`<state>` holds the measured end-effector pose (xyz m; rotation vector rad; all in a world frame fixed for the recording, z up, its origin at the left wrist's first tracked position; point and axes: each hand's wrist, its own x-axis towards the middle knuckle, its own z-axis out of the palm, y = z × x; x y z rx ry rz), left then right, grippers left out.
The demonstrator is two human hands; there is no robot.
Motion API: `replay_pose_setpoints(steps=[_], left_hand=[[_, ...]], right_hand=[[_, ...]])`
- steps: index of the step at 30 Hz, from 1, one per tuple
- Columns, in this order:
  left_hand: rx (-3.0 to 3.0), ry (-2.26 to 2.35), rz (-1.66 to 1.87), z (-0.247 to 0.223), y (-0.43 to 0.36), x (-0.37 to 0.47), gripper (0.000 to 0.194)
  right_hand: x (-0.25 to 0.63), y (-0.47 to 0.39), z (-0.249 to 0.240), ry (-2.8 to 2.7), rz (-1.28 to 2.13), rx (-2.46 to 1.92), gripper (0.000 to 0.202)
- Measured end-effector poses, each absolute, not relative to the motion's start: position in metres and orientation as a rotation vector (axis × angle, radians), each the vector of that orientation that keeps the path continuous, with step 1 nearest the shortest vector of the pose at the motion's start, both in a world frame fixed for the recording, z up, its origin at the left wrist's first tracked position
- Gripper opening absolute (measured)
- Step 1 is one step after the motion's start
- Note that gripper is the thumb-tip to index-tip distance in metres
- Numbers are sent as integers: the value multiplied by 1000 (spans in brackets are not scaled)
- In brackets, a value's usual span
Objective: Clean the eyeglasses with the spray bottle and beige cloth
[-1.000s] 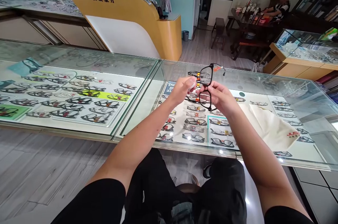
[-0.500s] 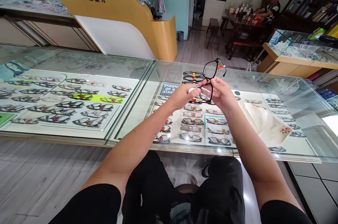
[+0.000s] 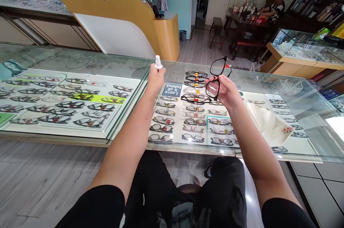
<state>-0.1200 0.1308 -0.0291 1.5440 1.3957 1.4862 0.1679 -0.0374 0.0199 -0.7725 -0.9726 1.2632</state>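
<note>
My left hand is closed around a small white spray bottle, whose nozzle sticks up above the fingers; the rest of the bottle is hidden. To the right, my right hand pinches a pair of black-framed eyeglasses by the lower rim. The glasses are turned on end, one lens above the other, above the glass showcase. A cream cleaning cloth with red lettering lies on the showcase beside my right forearm. Several dark frames sit in a column between my hands.
The glass showcase holds rows of eyeglasses. Beyond it stand a yellow-fronted cashier counter, a bin and a wooden stool. A person sits at a dark table at the back right. Another display case stands right.
My left hand has moved left and away from the glasses with the spray bottle, which now shows upright. My right hand still holds the glasses and has shifted slightly right.
</note>
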Motion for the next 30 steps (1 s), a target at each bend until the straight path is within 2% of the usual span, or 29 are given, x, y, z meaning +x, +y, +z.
replay_pose_setpoints(steps=[5, 10, 13, 18, 26, 30], left_hand=[[1544, 1460, 1308, -30, 127, -121, 25], [1603, 971, 1334, -4, 91, -92, 46], [1886, 818, 1442, 10, 61, -78, 61], [2310, 934, 1672, 10, 36, -66, 71], [2364, 1134, 1958, -3, 41, -66, 73], [2310, 1184, 2047, -4, 39, -66, 75]], right_hand=[[171, -36, 21, -964, 1261, -769, 43], [164, -54, 41, -987, 1268, -700, 40], [154, -75, 54, -1034, 1297, -673, 37], [137, -93, 56, -1070, 1409, -649, 36], [122, -85, 38, -1094, 1546, -623, 32], [117, -88, 37, -1098, 1579, -646, 39]])
